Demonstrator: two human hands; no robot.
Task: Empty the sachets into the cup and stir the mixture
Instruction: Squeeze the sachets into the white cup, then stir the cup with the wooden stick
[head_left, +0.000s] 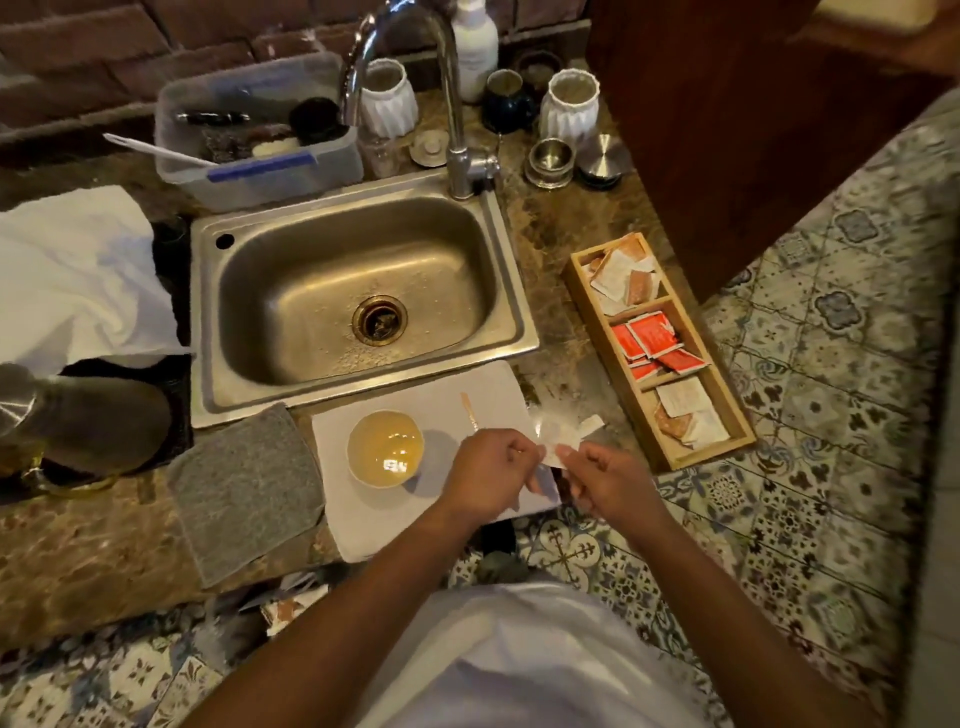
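Head camera: both hands meet over a pale cloth mat, the left hand (485, 470) and right hand (605, 475) each pinching one small white paper sachet (558, 436) between them, its torn corner flapping toward the far side. Just left of the left hand stands the small round cup of amber liquid (385, 448). The sachet looks feather-light, limp and easily crumpled; best pinched at its sealed edges, open corner tipped down.
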